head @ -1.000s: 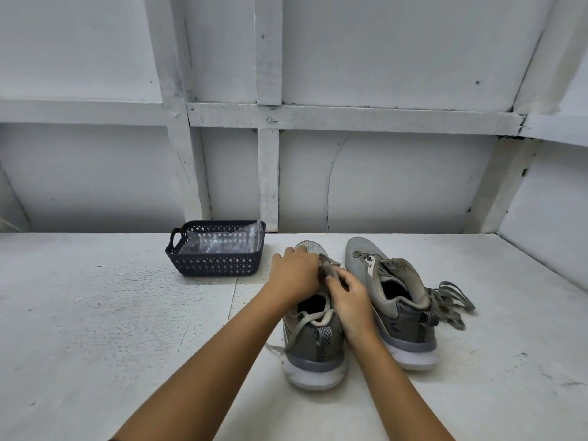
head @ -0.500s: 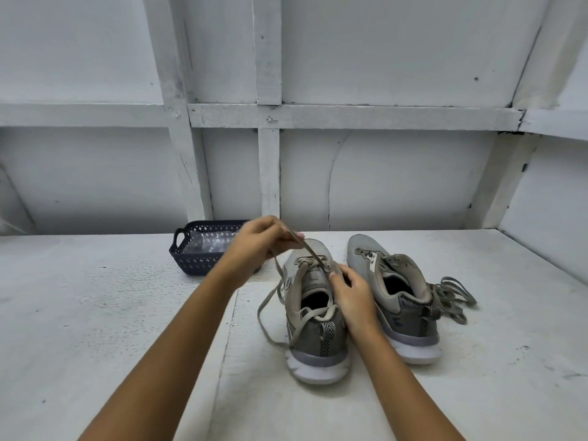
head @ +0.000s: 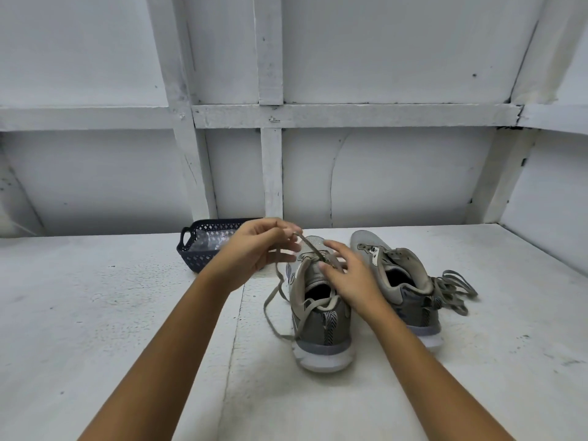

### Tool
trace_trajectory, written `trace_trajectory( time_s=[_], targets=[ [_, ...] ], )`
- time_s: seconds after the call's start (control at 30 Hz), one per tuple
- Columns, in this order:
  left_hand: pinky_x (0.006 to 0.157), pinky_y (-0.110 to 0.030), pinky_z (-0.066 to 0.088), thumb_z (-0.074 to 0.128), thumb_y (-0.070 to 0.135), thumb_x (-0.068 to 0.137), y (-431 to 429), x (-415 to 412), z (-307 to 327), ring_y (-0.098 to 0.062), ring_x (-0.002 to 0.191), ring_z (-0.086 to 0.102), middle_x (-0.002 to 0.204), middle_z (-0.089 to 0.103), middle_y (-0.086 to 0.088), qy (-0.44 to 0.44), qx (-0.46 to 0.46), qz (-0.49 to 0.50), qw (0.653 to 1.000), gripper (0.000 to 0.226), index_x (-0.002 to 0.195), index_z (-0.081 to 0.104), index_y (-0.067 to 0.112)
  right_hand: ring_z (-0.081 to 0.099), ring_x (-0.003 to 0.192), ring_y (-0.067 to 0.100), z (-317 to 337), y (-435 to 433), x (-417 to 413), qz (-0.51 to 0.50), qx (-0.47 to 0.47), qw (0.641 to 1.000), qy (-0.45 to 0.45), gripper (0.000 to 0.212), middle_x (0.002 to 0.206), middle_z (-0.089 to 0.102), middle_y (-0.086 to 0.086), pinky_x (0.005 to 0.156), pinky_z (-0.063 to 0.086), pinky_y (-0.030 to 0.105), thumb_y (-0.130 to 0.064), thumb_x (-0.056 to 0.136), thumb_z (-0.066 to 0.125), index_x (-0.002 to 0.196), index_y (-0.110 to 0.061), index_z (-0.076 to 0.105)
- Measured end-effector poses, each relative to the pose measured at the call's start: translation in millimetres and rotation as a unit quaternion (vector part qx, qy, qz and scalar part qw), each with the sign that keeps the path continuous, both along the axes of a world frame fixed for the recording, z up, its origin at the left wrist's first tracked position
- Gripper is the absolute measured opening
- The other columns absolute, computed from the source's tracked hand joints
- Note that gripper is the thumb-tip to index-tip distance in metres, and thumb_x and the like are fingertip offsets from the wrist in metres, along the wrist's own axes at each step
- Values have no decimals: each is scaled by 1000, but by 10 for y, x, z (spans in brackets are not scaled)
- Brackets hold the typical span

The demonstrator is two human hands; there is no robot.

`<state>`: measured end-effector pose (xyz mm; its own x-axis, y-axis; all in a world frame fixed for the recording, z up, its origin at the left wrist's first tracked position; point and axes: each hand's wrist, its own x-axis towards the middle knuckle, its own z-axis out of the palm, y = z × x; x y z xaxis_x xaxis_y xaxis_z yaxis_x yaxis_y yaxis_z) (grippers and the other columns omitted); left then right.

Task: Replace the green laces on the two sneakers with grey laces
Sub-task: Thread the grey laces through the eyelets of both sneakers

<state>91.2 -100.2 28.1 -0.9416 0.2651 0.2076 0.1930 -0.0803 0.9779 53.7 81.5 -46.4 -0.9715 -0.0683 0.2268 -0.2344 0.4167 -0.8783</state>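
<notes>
Gently, with your left hand [head: 254, 249] pinching the green lace [head: 310, 246] above the sneaker [head: 321, 332] standing mid-counter, draw it straight out while your right hand [head: 346, 275], fingers loose and holding nothing, steadies that sneaker.

Cool, even light, faint soft shadows (wide-angle bowing at edges).

A bare workroom: whitewashed timber-framed walls [head: 397, 173] and rough white tabletop [head: 95, 313].

Basket [head: 197, 261] (right end) behind left hand [head: 251, 253]
</notes>
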Motion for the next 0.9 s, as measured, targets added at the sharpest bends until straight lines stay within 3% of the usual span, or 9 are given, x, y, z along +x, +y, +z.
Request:
trace_trajectory(
  time_s=[0.07, 0.17, 0.27, 0.37, 0.47, 0.6, 0.7, 0.83, 0.9],
  targets=[
    [59, -21, 51, 46, 1, 94, 64, 52, 40, -9, 61, 56, 65, 64, 5, 20, -67, -30, 997, 18, 86, 62, 1, 45, 105, 8, 163, -4, 6, 34, 88, 995, 44, 32, 112, 45, -1, 87, 31, 15, -28, 86, 66, 118, -26, 64],
    [48, -21, 45, 43, 1, 96, 123, 83, 74, -9, 47, 49, 55, 57, 4, -1, -122, -70, 990, 21, 89, 63, 5, 48, 95, 12, 390, 16, 2, 40, 162, 983, 83, 21, 97, 47, 0, 76, 31, 21, -29, 90, 61, 106, -20, 71],
    [37, -20, 45, 35, 1, 99, 132, 74, 60, -10, 35, 47, 55, 61, -5, -83, -182, -113, 973, 24, 107, 57, 4, 56, 84, 20, 541, 143, 10, 35, 148, 985, 83, 18, 90, 63, 4, 75, 41, 31, -24, 91, 59, 100, -18, 74],
    [34, -18, 40, 44, 17, 99, 153, 99, 4, -8, 31, 43, 47, 57, 0, -110, -361, -114, 919, 26, 122, 52, 8, 56, 69, 14, 619, 296, 36, 60, 101, 992, 54, 12, 78, 70, 6, 69, 45, 32, -24, 88, 64, 89, -19, 75],
    [40, -19, 40, 58, 38, 91, 190, 108, -58, -9, 37, 41, 51, 54, 1, -98, -475, -143, 862, 37, 112, 65, 8, 53, 64, 13, 617, 374, 38, 97, 137, 985, 32, 7, 80, 69, 17, 66, 45, 32, -23, 86, 67, 83, -23, 73],
    [46, -20, 40, 65, 33, 87, 206, 76, -148, -11, 48, 41, 55, 52, 3, -73, -437, -118, 889, 17, 93, 74, 19, 55, 61, 7, 591, 393, 67, 106, 151, 982, 39, 8, 80, 70, 12, 69, 46, 29, -20, 85, 67, 86, -22, 74],
    [51, -20, 43, 65, 25, 88, 160, 64, -154, -10, 56, 47, 65, 58, 1, -55, -384, -71, 919, 12, 88, 75, 18, 56, 61, 7, 623, 407, 101, 121, 147, 981, 41, 8, 80, 69, 10, 69, 46, 27, -15, 86, 66, 89, -17, 74],
    [78, -28, 46, 55, 20, 93, -63, 13, -34, -15, 83, 55, 86, 64, -2, -21, -314, 19, 949, 17, 83, 67, 12, 58, 70, 14, 650, 439, 115, 154, 199, 967, 40, 25, 80, 67, 3, 71, 48, 32, -9, 84, 65, 79, -33, 70],
    [91, -37, 44, 52, 20, 94, -179, -5, 55, -20, 92, 57, 94, 65, -5, -22, -247, 70, 966, 19, 86, 66, 11, 53, 64, 0, 689, 418, 147, 191, 254, 948, 9, 33, 76, 63, -8, 67, 45, 21, -2, 83, 57, 86, -31, 71]
  ],
)
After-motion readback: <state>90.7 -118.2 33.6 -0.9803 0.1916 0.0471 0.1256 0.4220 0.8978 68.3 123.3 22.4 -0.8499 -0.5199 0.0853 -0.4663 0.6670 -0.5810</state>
